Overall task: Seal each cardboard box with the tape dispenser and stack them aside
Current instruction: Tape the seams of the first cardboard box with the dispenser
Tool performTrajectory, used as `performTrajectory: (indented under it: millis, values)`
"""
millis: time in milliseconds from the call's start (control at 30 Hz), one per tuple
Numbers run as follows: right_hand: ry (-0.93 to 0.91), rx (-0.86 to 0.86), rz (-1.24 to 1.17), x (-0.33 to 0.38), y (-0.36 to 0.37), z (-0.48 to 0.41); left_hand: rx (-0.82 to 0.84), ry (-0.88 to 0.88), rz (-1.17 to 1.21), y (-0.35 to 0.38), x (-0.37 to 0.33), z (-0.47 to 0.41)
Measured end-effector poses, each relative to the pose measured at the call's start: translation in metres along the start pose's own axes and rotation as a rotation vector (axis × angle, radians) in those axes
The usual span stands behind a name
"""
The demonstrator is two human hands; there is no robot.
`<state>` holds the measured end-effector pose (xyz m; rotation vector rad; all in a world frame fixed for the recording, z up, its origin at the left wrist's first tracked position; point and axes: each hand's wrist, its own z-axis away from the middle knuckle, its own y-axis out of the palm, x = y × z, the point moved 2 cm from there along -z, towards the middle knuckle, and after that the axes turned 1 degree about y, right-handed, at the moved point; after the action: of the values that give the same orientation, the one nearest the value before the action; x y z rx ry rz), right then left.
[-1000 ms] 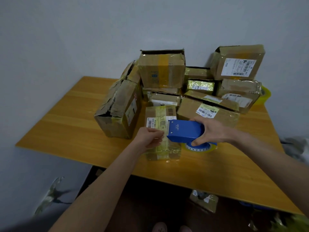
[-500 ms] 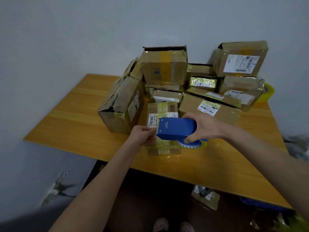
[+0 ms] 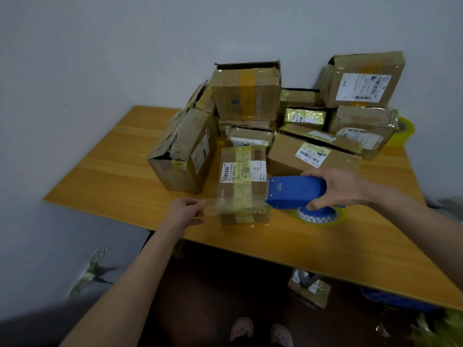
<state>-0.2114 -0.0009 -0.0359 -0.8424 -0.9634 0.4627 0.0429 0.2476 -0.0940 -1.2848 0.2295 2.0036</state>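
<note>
— Blue plastic, is that the dispenser?

— Yes, a blue shell with small white print near its front edge, and a roll with clear yellowish tape under it. It is above the table, just right of the box.

— How are the hands?

— The right hand is closed around the rear of the dispenser. The left hand pinches the end of the tape between thumb and fingers, other fingers curled.

— Which way does the dispenser point?

— Its long axis lies left to right, the mouth toward the left hand. The tape strip stretches from mouth to fingers, across the near part of the box.

— And the box?

— Brown cardboard, old yellowish tape along it, a white label on top.
</note>
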Motion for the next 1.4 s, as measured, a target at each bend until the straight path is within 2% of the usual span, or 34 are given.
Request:
performTrajectory:
  millis: [333, 567, 1000, 1067, 1167, 1233, 1300, 1333, 1400]
  values:
    - [0.028, 0.037, -0.131, -0.013, 0.011, 0.0, -0.014, 0.007, -0.033, 0.009, 0.009, -0.012]
    - [0.049, 0.037, -0.091, -0.022, 0.017, -0.008, 0.004, -0.019, -0.054, 0.013, 0.011, -0.018]
    - [0.148, 0.142, -0.008, -0.027, 0.038, -0.024, 0.049, -0.08, -0.099, 0.024, 0.024, -0.027]
    - [0.155, 0.147, 0.001, -0.026, 0.039, -0.024, 0.044, -0.094, -0.205, 0.024, 0.024, -0.026]
    - [0.147, 0.144, 0.024, -0.024, 0.036, -0.025, 0.012, -0.085, -0.711, 0.014, 0.028, -0.025]
    - [0.133, 0.14, 0.046, -0.023, 0.036, -0.024, -0.124, 0.083, -0.891, 0.01, 0.026, -0.019]
    - [0.121, 0.14, 0.048, -0.023, 0.037, -0.023, -0.265, 0.423, -0.91, 0.024, 0.015, -0.004]
    - [0.113, 0.143, 0.043, -0.024, 0.037, -0.023, -0.277, 0.591, -0.918, 0.039, 0.007, 0.005]
    - [0.098, 0.149, 0.039, -0.024, 0.035, -0.022, -0.15, 0.813, -0.988, 0.079, -0.002, 0.026]
